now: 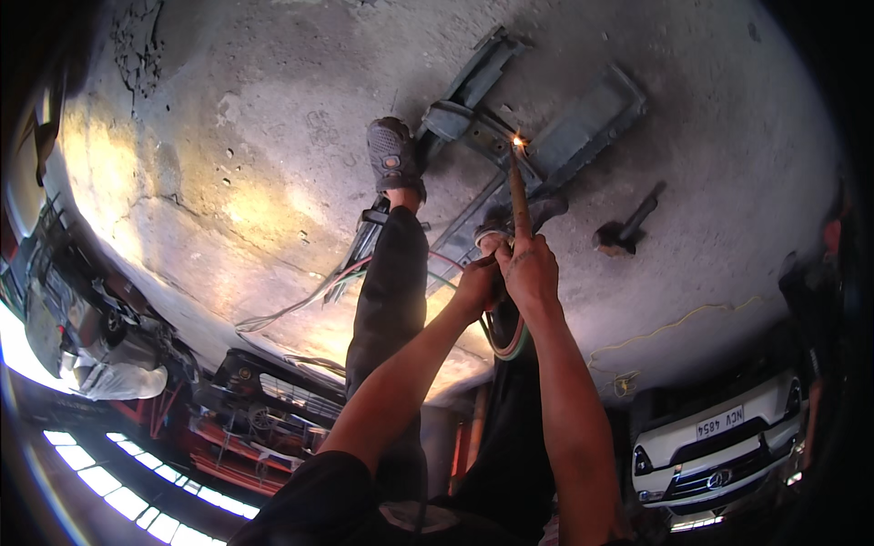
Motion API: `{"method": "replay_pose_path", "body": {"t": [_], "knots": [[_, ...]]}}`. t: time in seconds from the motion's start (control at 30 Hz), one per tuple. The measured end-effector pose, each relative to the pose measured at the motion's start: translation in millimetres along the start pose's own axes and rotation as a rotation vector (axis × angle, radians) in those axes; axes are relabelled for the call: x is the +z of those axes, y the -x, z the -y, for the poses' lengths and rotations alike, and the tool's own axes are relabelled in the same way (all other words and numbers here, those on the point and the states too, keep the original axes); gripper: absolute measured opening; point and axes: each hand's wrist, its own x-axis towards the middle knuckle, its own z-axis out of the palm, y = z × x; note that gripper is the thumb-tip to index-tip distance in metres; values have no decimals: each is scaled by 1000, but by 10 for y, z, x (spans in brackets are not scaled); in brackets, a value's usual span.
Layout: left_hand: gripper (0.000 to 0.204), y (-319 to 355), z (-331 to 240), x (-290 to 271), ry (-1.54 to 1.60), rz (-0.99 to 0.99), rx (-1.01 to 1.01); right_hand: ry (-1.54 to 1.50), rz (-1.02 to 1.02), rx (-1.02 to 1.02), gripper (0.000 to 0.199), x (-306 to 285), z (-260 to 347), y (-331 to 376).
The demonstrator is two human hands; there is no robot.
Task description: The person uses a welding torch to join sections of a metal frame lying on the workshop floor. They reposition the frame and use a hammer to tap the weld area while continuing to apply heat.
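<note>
We close both hands, left hand (475,287) and right hand (528,271), around the torch (519,202), steadying its flame on the steel frame (564,136) underfoot on the concrete floor (273,164).

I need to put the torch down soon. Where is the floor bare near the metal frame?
Bare concrete floor lies left of the shoe, and beyond the hammer. It is crowded around the metal frame, torch and hoses.

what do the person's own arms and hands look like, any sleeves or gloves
Both forearms are bare, with no gloves on the left hand or right hand. No watch or bands show. The right hand bears a small dark mark on its back. A dark short sleeve covers the left upper arm.
</note>
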Motion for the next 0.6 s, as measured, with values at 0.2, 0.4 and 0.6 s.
{"method": "replay_pose_path", "body": {"t": [0.2, 0.4, 0.6], "knots": [[20, 121, -53, 180, -152, 90, -82, -26, -4, -10, 76, -143, 152, -41], [18, 301, 30, 191, -692, 569, 98, 27, -14, -30, 100, -257, 209, -23], [29, 880, -18, 284, -758, 442, 58, 40, 15, -38, 103, -322, 200, -68]]}}
